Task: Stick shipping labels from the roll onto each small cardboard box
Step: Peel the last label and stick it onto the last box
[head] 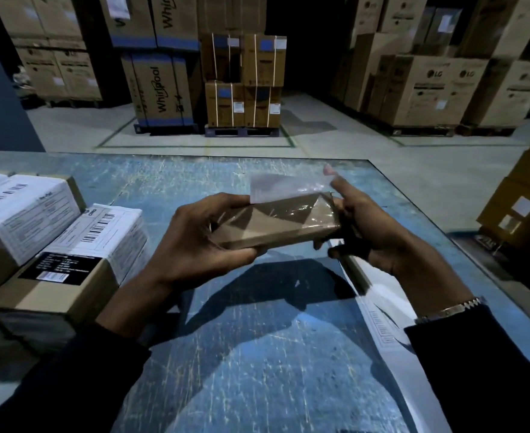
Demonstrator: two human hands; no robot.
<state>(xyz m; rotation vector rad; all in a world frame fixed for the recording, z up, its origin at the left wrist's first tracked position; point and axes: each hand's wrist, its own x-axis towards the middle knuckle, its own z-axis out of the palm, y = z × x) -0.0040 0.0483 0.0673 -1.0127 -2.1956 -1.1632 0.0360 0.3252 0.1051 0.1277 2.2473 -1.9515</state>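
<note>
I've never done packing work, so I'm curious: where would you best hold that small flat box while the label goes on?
Grip the small box by its short end, from the left, thumb above and fingers beneath, as the left hand does. That leaves its broad top face open for the label held by the right hand.

Cardboard, film and scratched blue table

The flat brown cardboard box wears glossy, crinkled clear plastic film; a thin translucent sheet rises from it. The blue tabletop looks glossy and scratched. White paper labels look matt.
</note>
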